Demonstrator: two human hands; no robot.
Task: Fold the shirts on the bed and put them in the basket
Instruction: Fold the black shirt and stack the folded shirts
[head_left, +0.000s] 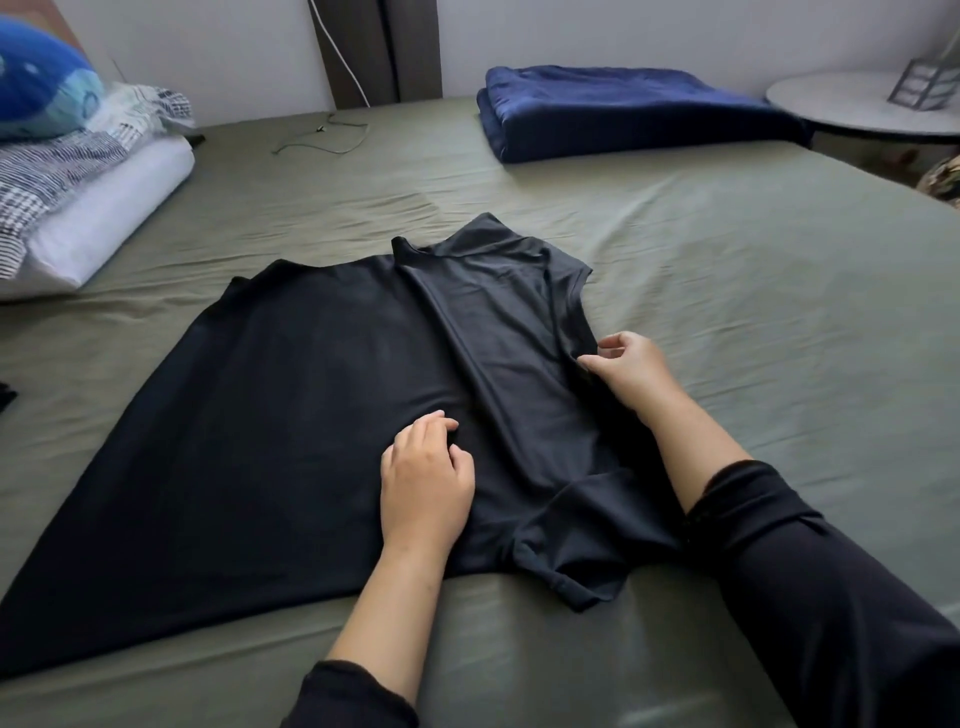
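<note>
Shirt (291, 415), black, lies flat on the bed (727, 270), right side folded inward. Right hand (626, 371) pinches the folded edge. Left hand (426, 480), just beside it, rests on the cloth, fingers loosely curled.

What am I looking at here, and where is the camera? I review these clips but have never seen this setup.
There is no machine: a person wears a camera on the head, looking down at their own hands. A black shirt lies spread on a bed with an olive green sheet, its right side already folded inward. The left hand rests on the shirt; the right hand pinches the folded edge. Farther back lie a folded navy blanket, pillows and a cable. No basket is in view.
</note>
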